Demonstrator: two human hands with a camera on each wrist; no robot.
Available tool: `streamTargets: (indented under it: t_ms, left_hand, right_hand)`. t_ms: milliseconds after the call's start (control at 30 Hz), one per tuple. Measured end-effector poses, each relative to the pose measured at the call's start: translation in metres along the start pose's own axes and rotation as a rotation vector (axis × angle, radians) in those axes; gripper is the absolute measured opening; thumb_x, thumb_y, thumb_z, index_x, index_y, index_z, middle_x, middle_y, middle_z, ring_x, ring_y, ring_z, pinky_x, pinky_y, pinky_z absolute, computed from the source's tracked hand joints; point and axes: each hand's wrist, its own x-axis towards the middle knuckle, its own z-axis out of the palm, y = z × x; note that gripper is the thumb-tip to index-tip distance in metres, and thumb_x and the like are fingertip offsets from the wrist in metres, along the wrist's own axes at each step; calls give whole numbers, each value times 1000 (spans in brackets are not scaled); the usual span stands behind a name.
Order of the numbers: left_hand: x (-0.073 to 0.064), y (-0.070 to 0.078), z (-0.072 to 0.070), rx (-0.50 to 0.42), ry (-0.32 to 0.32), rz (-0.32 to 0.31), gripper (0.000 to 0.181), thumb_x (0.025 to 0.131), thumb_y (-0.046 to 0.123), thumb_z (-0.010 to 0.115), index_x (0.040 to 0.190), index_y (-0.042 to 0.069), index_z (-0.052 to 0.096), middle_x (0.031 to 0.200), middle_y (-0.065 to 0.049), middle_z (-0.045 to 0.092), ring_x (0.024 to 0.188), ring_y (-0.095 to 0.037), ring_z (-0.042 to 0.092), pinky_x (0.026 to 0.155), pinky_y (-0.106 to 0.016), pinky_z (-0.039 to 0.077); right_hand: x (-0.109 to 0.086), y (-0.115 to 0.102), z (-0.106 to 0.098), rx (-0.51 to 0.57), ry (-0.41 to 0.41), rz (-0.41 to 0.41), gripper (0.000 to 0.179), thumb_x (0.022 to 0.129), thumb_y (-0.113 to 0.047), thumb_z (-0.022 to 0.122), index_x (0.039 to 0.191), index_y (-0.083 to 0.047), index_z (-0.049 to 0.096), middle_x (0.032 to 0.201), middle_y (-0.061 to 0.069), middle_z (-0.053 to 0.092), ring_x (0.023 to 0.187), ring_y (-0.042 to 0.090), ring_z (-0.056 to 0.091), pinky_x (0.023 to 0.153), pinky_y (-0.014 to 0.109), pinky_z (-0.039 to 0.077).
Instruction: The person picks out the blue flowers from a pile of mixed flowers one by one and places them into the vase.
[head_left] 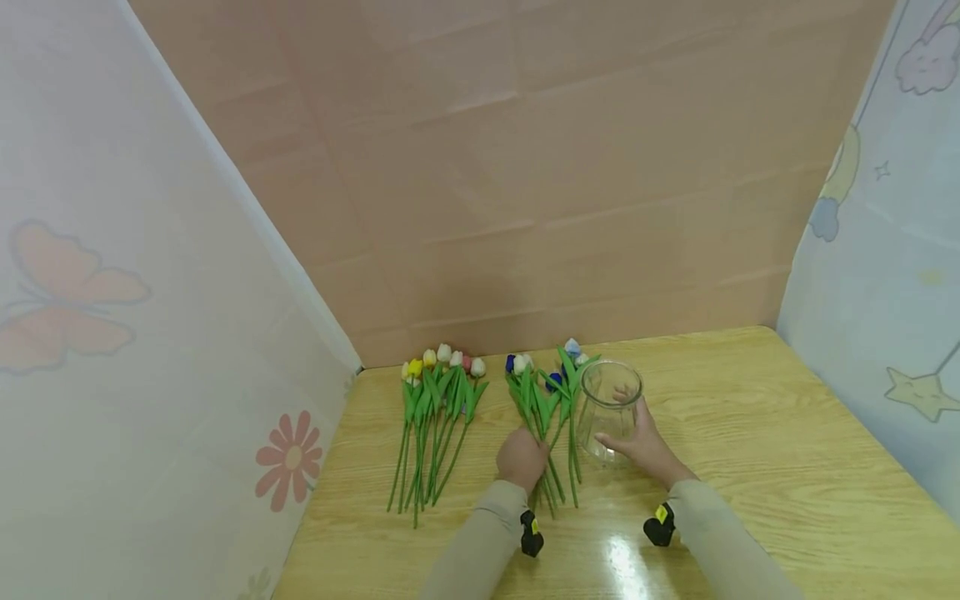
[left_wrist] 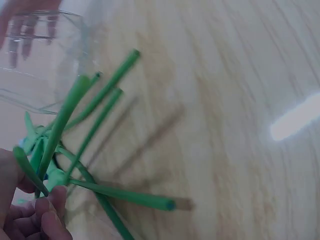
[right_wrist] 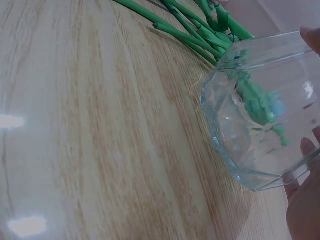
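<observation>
My left hand pinches the green stems of artificial tulips with white and dark blue heads. Seen from the left wrist, curled fingertips close on a stem, and other cut stem ends point outward over the table. On the right, my right hand holds a clear glass vase, thumb on the near side and fingers round the far side. The faceted vase base shows in the right wrist view. More blue and white tulips lie between the left hand and the vase.
A second group of tulips, yellow, white and pink, lies to the left on the wooden table. A tan backdrop stands behind the table, with printed cloth walls at both sides.
</observation>
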Motion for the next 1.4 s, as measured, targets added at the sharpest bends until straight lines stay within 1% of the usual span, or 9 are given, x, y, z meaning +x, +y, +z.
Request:
streamTargets:
  t_ms: [133, 400, 533, 600, 833, 967, 1067, 1267, 1400]
  left_hand:
    - [1, 1, -5, -20, 6, 5, 47, 90, 17, 63, 51, 20, 37, 44, 6, 36, 38, -9, 34, 35, -23, 25]
    - [-1, -5, -9, 68, 25, -28, 52, 88, 25, 68, 49, 19, 35, 42, 7, 31, 37, -9, 31, 36, -23, 24]
    - [0, -9, -12, 37, 32, -51, 42, 90, 21, 66, 53, 16, 46, 45, 4, 38, 38, -9, 34, 36, -24, 25]
    - [2, -11, -14, 0, 51, -52, 32, 92, 19, 64, 62, 12, 55, 47, 2, 42, 38, -10, 37, 36, -24, 26]
    - [10, -19, -31, -171, 171, 37, 13, 97, 14, 56, 93, 5, 64, 53, 2, 54, 36, -5, 39, 35, -19, 26]
    - [15, -25, -51, -246, 227, 78, 20, 99, 19, 54, 109, 3, 62, 58, 3, 56, 38, -5, 41, 36, -20, 29]
    - [22, -36, -64, -259, 317, 106, 28, 102, 25, 49, 117, 4, 59, 56, 4, 53, 38, -5, 38, 36, -22, 28]
    - [33, -66, -92, -295, 431, 33, 26, 102, 25, 49, 121, 8, 54, 58, 2, 48, 41, -8, 38, 38, -26, 29]
    - [40, -90, -103, -227, 496, -4, 23, 101, 22, 51, 118, 8, 55, 58, 0, 51, 42, -10, 40, 40, -27, 29]
  right_hand:
    - [0, 0, -1, -5, 6, 1, 89, 85, -24, 76, 150, -12, 16, 157, 16, 16, 145, 46, 0, 103, 76, 8]
    - [-1, 1, 0, 3, 10, 2, 95, 84, -23, 77, 153, -15, 12, 155, 20, 19, 145, 46, 4, 104, 75, 8]
    - [-2, 1, 0, 2, 12, 0, 96, 84, -24, 77, 153, -15, 12, 155, 20, 20, 145, 46, 4, 104, 75, 8]
    - [-2, 1, 0, 3, 15, -2, 95, 83, -24, 78, 153, -15, 12, 155, 20, 20, 145, 46, 4, 104, 75, 8]
    - [-2, 0, 0, 5, 11, 2, 97, 84, -23, 77, 154, -17, 10, 155, 21, 19, 145, 46, 3, 104, 75, 8]
    - [-3, 0, 1, 2, 6, 9, 97, 84, -25, 77, 154, -18, 10, 155, 21, 19, 145, 47, 2, 103, 76, 8]
    - [-3, 0, 1, 0, 5, 13, 96, 84, -26, 77, 153, -19, 11, 155, 21, 20, 145, 47, 1, 103, 76, 8]
    - [-2, 1, 2, 2, 12, 11, 97, 83, -25, 78, 153, -18, 12, 154, 22, 22, 145, 47, 3, 103, 76, 8]
    - [-3, 1, 2, 4, 11, 17, 97, 83, -25, 78, 153, -19, 12, 154, 22, 22, 145, 47, 3, 103, 76, 9]
